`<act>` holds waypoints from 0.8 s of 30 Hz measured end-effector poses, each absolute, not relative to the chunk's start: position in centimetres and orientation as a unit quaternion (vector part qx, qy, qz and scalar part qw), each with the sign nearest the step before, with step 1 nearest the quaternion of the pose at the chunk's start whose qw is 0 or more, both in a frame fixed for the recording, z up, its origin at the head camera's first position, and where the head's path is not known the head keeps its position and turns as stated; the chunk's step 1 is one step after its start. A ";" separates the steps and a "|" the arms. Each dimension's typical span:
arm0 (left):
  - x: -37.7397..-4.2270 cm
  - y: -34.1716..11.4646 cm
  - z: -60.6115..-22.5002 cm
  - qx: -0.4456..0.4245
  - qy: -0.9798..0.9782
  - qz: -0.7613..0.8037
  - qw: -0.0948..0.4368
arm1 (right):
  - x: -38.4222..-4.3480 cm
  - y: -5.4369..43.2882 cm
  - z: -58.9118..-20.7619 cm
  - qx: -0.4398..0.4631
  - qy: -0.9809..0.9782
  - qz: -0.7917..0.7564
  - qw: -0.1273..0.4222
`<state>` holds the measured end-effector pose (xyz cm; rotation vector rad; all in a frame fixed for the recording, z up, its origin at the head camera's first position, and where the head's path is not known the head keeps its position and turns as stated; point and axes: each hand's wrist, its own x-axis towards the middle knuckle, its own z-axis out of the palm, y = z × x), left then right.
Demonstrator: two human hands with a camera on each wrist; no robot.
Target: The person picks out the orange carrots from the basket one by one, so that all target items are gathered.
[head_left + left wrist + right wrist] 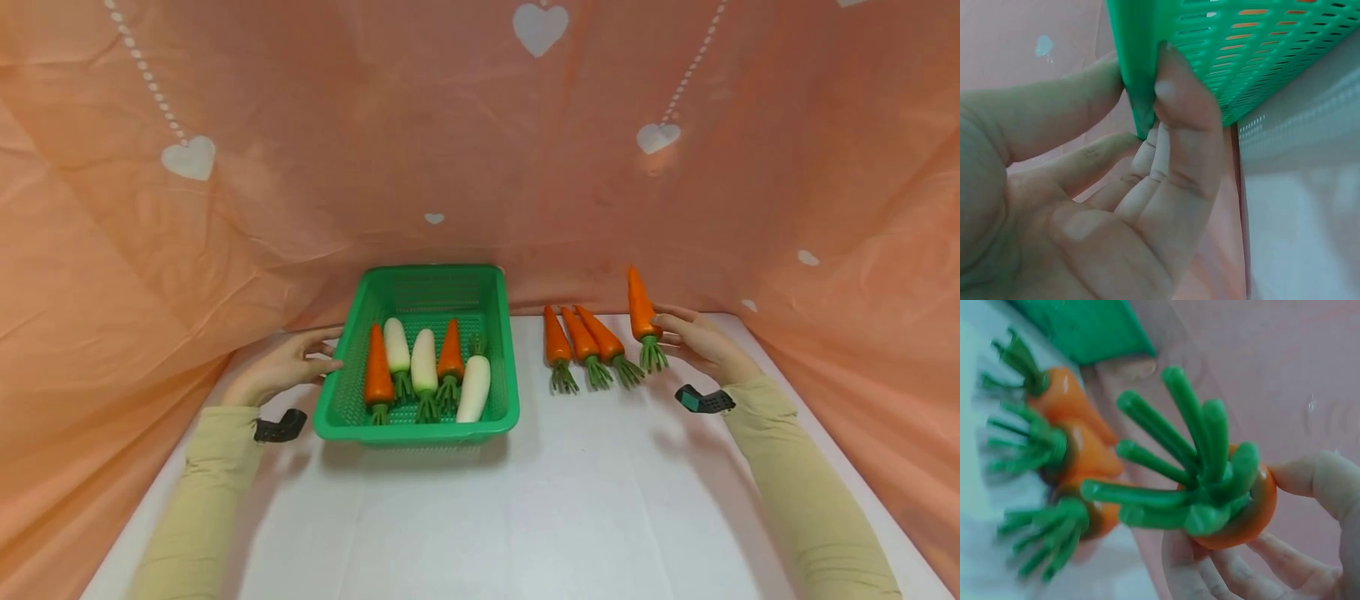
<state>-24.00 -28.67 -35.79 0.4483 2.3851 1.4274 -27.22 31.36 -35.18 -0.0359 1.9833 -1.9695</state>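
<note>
My left hand (285, 367) grips the left rim of a green plastic basket (420, 432); the left wrist view shows thumb and fingers on either side of the rim. Inside the basket lie two carrots, one at the left (378, 371) and one near the middle (451, 354), with three white radishes (423, 358). At the right, my right hand (701, 340) holds another carrot (641, 304) near its leafy end, tip pointing up and away. In the right wrist view, the green stems (1210, 487) of this carrot face the camera.
Three carrots (582, 335) lie side by side on the white table (570, 500), between the basket and my right hand. A pinkish-orange cloth (450, 133) with white hearts hangs behind the table and along its sides.
</note>
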 end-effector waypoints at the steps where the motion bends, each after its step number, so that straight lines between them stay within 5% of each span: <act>1: -23.9 -28.7 -35.9 0.156 0.835 0.503 0.163 | -27.2 31.6 -35.3 -0.011 0.702 -0.690 0.173; 24: -23.9 -28.7 -36.2 0.147 0.840 0.500 0.151 | -29.7 33.6 -39.0 -0.005 0.805 -0.551 0.219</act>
